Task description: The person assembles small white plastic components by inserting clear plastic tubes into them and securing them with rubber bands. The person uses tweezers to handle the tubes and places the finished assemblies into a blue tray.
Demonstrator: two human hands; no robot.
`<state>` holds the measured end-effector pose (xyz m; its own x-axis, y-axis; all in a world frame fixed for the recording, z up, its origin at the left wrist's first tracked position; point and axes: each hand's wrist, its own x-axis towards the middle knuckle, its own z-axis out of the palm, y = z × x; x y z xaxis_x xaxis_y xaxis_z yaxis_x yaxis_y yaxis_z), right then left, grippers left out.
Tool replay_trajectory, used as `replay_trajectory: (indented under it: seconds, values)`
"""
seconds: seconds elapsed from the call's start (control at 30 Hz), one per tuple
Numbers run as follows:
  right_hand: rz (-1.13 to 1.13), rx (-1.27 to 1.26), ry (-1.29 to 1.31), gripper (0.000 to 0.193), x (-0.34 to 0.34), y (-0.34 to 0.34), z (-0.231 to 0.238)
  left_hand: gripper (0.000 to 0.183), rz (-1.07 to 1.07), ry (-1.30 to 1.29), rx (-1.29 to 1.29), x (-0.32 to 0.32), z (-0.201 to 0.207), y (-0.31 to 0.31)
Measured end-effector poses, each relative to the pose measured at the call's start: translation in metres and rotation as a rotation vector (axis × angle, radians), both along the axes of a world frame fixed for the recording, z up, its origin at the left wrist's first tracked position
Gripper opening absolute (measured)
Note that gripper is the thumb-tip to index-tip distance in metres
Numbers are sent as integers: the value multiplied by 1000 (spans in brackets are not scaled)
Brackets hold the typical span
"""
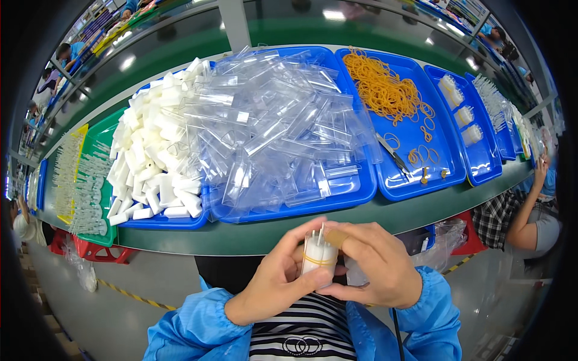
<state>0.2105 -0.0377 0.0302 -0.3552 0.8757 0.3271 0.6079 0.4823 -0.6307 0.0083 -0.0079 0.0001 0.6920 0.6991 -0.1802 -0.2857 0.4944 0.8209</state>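
Observation:
In front of my chest, both hands are closed around a small rubber-banded bundle of white pieces. Thin white tips stick up from its top, and an orange rubber band circles its middle; clear plastic seems to wrap it. My left hand grips one side, thumb across the lower front. From the other side my right hand holds it, with fingers at the tips and thumb near the base. A tan covering shows on one right finger. Beyond the hands lies a blue tray heaped with clear plastic sleeves.
Left of the sleeves, white foam-like blocks fill another tray. Farther left, a green tray holds thin clear parts. On the right, a blue tray has orange rubber bands and scissors. Another person sits at far right.

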Motion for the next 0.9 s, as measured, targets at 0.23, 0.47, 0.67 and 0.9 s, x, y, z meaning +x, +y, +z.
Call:
replay_trajectory:
  seconds: [0.23, 0.47, 0.67, 0.9]
  values:
    - [119, -131, 222, 77, 9, 4, 1, 87, 108, 240, 694, -22, -11, 4]
    - [135, -117, 245, 70, 11, 3, -10, 81, 113, 291, 759, -25, -20, -1]
    - [61, -277, 331, 76, 13, 1, -9, 87, 184, 135, 636, -13, -22, -1]
    - [169, -171, 224, 77, 15, 2, -12, 75, 129, 403, 950, -23, -6, 8]
